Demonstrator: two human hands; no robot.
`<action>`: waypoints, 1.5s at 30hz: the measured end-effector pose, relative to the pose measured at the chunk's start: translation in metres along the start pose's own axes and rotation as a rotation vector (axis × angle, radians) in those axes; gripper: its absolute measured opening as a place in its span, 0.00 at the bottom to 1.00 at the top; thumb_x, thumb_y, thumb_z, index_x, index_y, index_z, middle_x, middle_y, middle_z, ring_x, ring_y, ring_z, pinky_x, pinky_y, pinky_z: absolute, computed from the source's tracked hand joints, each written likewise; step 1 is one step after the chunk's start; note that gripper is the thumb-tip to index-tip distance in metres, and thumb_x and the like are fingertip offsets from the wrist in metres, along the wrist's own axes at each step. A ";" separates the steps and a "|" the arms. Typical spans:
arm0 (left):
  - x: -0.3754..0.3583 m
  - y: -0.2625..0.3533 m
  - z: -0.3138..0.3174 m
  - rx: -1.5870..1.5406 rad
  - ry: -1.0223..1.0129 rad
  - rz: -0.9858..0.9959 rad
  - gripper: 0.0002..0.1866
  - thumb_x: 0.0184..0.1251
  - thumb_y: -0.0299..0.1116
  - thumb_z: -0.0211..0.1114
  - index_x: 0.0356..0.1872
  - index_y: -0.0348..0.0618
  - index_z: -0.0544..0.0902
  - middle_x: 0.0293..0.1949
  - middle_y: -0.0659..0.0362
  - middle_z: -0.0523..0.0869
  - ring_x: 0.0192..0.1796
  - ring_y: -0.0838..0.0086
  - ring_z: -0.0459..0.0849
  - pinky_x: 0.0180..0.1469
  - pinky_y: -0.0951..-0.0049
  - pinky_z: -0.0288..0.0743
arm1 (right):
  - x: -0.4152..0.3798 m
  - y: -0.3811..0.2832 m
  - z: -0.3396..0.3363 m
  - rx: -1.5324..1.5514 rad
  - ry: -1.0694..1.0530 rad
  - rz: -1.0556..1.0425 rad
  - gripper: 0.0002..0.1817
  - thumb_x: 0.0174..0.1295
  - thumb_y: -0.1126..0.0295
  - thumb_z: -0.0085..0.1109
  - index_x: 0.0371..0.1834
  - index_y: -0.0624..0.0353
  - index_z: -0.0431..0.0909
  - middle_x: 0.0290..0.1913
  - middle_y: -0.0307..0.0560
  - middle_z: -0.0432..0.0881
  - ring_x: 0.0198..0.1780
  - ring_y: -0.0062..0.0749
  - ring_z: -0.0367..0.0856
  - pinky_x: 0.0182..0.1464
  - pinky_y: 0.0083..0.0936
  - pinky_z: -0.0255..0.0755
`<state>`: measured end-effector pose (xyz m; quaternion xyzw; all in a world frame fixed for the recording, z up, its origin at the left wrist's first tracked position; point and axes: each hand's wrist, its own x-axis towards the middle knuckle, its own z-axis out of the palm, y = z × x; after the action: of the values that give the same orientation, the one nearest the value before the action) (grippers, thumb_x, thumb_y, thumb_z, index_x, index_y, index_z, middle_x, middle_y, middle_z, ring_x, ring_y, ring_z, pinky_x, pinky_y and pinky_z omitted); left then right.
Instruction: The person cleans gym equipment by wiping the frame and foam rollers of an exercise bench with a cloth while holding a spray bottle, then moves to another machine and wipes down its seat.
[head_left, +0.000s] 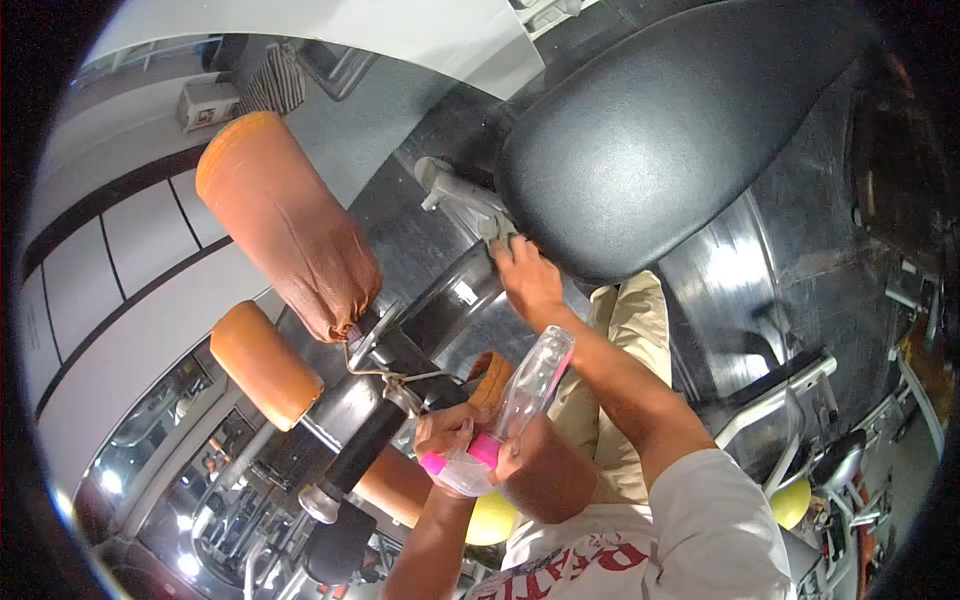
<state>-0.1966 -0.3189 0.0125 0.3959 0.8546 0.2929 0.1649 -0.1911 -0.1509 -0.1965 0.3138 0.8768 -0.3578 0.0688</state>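
Note:
My left hand [462,448] is wrapped round the neck of a clear plastic spray bottle [540,375] with pink parts. The bottle's body points up and to the right, near a brown padded roller [550,470]. Farther up, my right hand [530,278] has its fingers curled at the lower end of a grey metal bracket [465,195], beside a large black padded seat [640,140]. Whatever those fingers hold is too small and hidden to tell.
Left of my hands are a large brown covered roller [290,220], an orange-brown roller [265,365] and a black bar [370,445] with a metal end. Metal equipment frames [780,405] stand at the right. A yellow-green round object [492,518] shows below.

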 end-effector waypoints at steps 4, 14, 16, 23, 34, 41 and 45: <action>-0.028 -0.028 -0.001 -0.030 -0.136 -0.066 0.20 0.61 0.43 0.73 0.45 0.38 0.86 0.41 0.59 0.81 0.41 0.74 0.81 0.41 0.76 0.72 | -0.003 -0.043 0.039 0.439 0.033 0.226 0.23 0.64 0.71 0.58 0.64 0.52 0.77 0.60 0.50 0.75 0.59 0.49 0.78 0.52 0.39 0.80; -0.002 -0.006 -0.004 0.063 -0.065 -0.026 0.33 0.51 0.52 0.82 0.45 0.49 0.69 0.36 0.62 0.86 0.33 0.73 0.83 0.38 0.72 0.73 | -0.003 0.002 0.027 0.043 0.223 -0.006 0.34 0.57 0.70 0.61 0.71 0.55 0.72 0.61 0.53 0.79 0.61 0.49 0.75 0.63 0.46 0.71; -0.022 -0.025 -0.006 0.058 -0.190 -0.041 0.33 0.54 0.47 0.78 0.53 0.45 0.67 0.46 0.60 0.85 0.40 0.75 0.83 0.43 0.75 0.73 | -0.004 -0.021 0.031 -0.076 0.154 -0.009 0.28 0.57 0.69 0.61 0.66 0.54 0.78 0.62 0.52 0.78 0.57 0.45 0.78 0.60 0.40 0.72; -0.021 -0.023 -0.007 0.011 -0.231 -0.033 0.30 0.61 0.40 0.72 0.59 0.41 0.70 0.52 0.56 0.85 0.49 0.76 0.83 0.47 0.74 0.75 | -0.005 -0.054 0.061 0.098 0.052 -0.467 0.19 0.56 0.70 0.63 0.52 0.56 0.86 0.59 0.53 0.81 0.63 0.46 0.79 0.52 0.42 0.81; -0.009 0.000 -0.007 -0.350 -0.030 -0.564 0.22 0.52 0.43 0.82 0.35 0.44 0.77 0.39 0.56 0.86 0.37 0.73 0.85 0.36 0.74 0.77 | 0.041 -0.094 0.049 0.342 -0.052 -0.578 0.19 0.54 0.64 0.64 0.51 0.46 0.87 0.52 0.42 0.84 0.55 0.46 0.80 0.61 0.41 0.72; -0.018 -0.011 -0.003 -0.172 -0.056 -0.109 0.26 0.43 0.44 0.89 0.29 0.44 0.79 0.32 0.60 0.86 0.28 0.74 0.85 0.29 0.79 0.75 | 0.051 0.003 0.018 0.033 -0.004 -0.260 0.24 0.57 0.69 0.60 0.59 0.46 0.83 0.59 0.41 0.80 0.60 0.43 0.74 0.61 0.39 0.68; -0.026 -0.018 -0.004 -0.151 -0.097 -0.151 0.26 0.43 0.45 0.89 0.29 0.44 0.78 0.32 0.60 0.86 0.28 0.74 0.85 0.30 0.78 0.75 | 0.034 -0.028 0.038 0.149 -0.044 -0.211 0.22 0.58 0.71 0.60 0.57 0.51 0.84 0.64 0.47 0.79 0.64 0.48 0.74 0.63 0.42 0.70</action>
<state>-0.1923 -0.3492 0.0054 0.3307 0.8484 0.3239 0.2570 -0.2385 -0.1750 -0.2196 0.2163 0.8741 -0.4341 0.0266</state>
